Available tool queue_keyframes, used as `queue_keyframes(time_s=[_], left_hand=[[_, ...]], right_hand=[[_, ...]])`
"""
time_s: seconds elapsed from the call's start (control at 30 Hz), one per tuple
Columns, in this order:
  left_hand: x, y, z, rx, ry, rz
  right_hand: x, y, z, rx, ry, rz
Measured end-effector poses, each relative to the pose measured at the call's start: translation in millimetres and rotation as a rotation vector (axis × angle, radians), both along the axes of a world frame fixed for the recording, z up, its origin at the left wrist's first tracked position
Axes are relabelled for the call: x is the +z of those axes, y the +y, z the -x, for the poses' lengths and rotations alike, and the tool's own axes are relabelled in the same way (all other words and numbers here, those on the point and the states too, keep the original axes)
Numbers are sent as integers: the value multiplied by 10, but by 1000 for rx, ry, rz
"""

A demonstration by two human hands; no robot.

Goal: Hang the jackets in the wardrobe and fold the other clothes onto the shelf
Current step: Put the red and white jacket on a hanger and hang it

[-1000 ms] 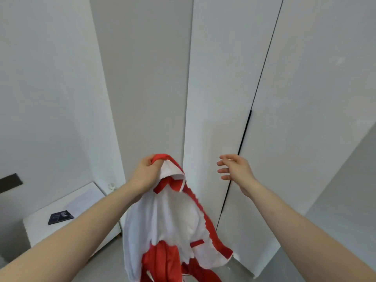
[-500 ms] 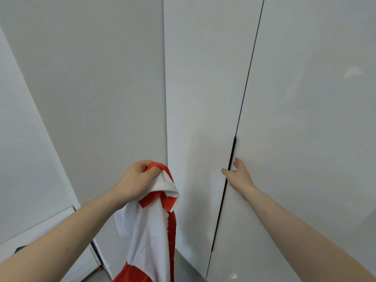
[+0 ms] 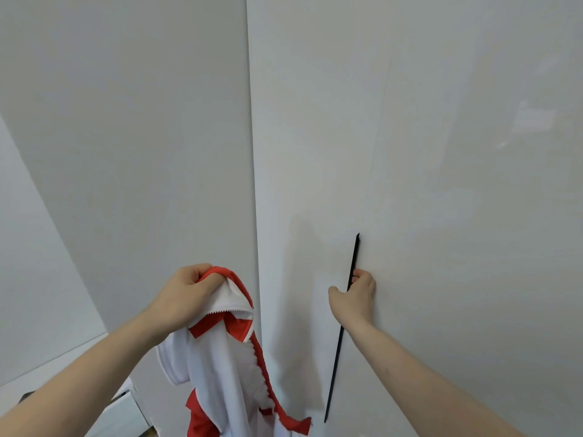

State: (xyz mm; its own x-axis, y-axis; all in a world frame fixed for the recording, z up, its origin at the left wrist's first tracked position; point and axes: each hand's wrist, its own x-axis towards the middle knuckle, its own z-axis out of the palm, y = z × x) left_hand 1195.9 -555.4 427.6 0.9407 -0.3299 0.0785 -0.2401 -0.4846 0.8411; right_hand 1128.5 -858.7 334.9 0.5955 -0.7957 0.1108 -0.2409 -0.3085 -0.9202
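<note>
Two hands are busy in the lower half of the frame. Your left hand point(image 3: 186, 294), at lower centre-left, has its fingers point(image 3: 209, 280) clenched around the top of the red-and-white jacket point(image 3: 227, 370), bunching the red collar edge. The jacket hangs straight down from that grip toward the bottom edge, its white lining facing you and a zipper running down its right side. Your right hand point(image 3: 355, 298), at centre-right, has its fingers point(image 3: 358, 275) hooked into the black handle strip point(image 3: 342, 326) that runs down the edge of the white wardrobe door point(image 3: 457, 216), with the thumb resting on the neighbouring door panel point(image 3: 309, 152). Both doors look closed, flush with each other. The jacket hangs just left of the wardrobe, in front of the plain wall point(image 3: 126, 137). At the lower left corner, a white surface point(image 3: 120, 411) peeks out behind your left forearm.
</note>
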Motion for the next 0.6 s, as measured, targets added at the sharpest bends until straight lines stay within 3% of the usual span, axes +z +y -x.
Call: queue_keyframes(time_s=[0.33,0.6], left_hand=[[-106,149,239,-66,36,-17],[-243,732,708,-180,59,-26]], right_hand=[[-174,876,636,29,-163,11],[-333,1677,1342,-232,-287,3]])
